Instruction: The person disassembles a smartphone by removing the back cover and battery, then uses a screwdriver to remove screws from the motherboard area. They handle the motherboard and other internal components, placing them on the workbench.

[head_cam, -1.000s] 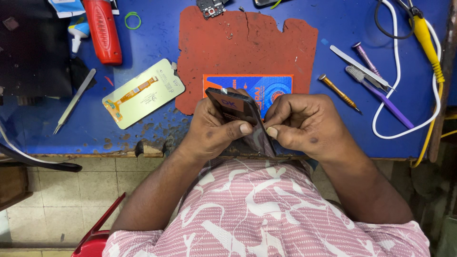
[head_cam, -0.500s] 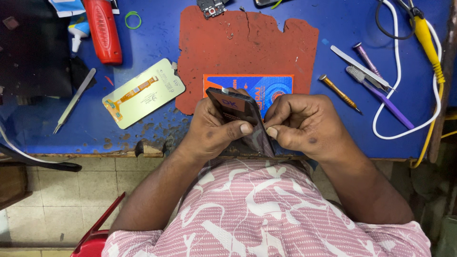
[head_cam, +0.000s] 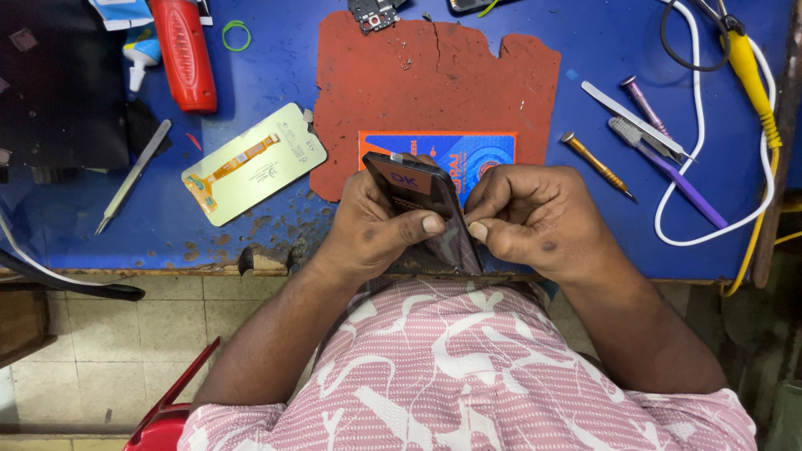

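A worn blue worktop [head_cam: 585, 225] with a cracked red mat [head_cam: 434, 83] fills the view. Over its near edge a dark phone [head_cam: 422, 209] is held tilted, gripped from both sides: the left hand [head_cam: 372, 234] wraps its left edge with the thumb pressed on its face, the right hand [head_cam: 535, 217] has its fingers closed on the right edge. Nothing has shifted since a second ago, so the grip is steady. A pale screen panel [head_cam: 251, 163] lies to the left, tweezers [head_cam: 134, 175] beyond it, screwdrivers [head_cam: 597, 165] to the right

Bench: blue worktop [head_cam: 251, 58], chipped along the near edge.
On it: red mat [head_cam: 434, 75], pale screen panel [head_cam: 255, 163], tweezers [head_cam: 132, 175], red tool [head_cam: 182, 52], screwdrivers [head_cam: 597, 165], white cable [head_cam: 697, 142].
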